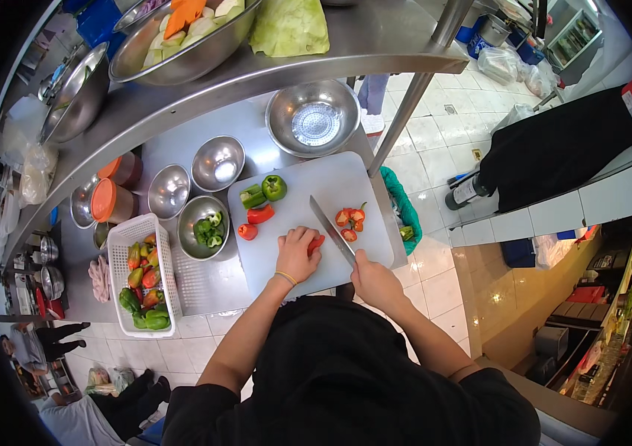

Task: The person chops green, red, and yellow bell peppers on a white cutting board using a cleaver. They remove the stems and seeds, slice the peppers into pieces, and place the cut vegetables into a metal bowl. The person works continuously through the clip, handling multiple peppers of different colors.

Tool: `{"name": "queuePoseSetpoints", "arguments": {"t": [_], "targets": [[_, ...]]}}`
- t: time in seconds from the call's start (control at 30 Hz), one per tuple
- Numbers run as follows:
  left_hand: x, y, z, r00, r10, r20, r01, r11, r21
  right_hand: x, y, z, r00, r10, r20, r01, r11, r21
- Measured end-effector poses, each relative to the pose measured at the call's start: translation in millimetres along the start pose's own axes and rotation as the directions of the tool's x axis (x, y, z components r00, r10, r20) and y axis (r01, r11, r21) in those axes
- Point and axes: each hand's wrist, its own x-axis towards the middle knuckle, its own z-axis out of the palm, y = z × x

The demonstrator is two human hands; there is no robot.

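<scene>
A white cutting board (271, 256) lies on the steel table. My left hand (298, 253) presses on a piece of red bell pepper (316, 244), fingers curled over it. In my right hand (377, 281) is the handle of a kitchen knife (330, 228), its blade slanting up and left, just right of the held piece. Right of the blade lie red pepper tops and scraps (351, 218). At the board's upper left sit a green bell pepper piece (275, 188), another green piece (252, 197) and red pieces (260, 214). A steel bowl (185, 244) beside the board holds cut green pepper.
Left stands a white plastic basket (116, 279) of mixed peppers. Steel bowls (219, 163) and a large perforated bowl (282, 134) sit beyond the board. A steel shelf (349, 61) spans above. A green-lined bin (413, 214) stands right. Two people (84, 418) are at lower left.
</scene>
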Motion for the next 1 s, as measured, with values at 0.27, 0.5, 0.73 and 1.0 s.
{"name": "queuePoseSetpoints", "arguments": {"t": [0.27,0.5,0.73,1.0], "targets": [[5,-5,-5,0.999,0.050,0.017,-0.048,0.997,-0.066,-32,-1,-9,0.995,-0.002,0.101,0.002,1.000,-0.006],[6,-7,-8,0.993,0.049,0.109,-0.058,0.996,0.074,46,18,51,0.996,-0.087,-0.014,0.088,0.991,0.098],[73,-1,-41,0.995,-0.021,-0.095,0.009,0.993,-0.118,35,40,47,0.986,0.003,-0.165,0.032,0.978,0.207],[155,-24,-28,0.998,-0.060,0.034,0.025,0.770,0.638,34,59,41,0.987,-0.091,-0.133,0.111,0.982,0.152]]}}
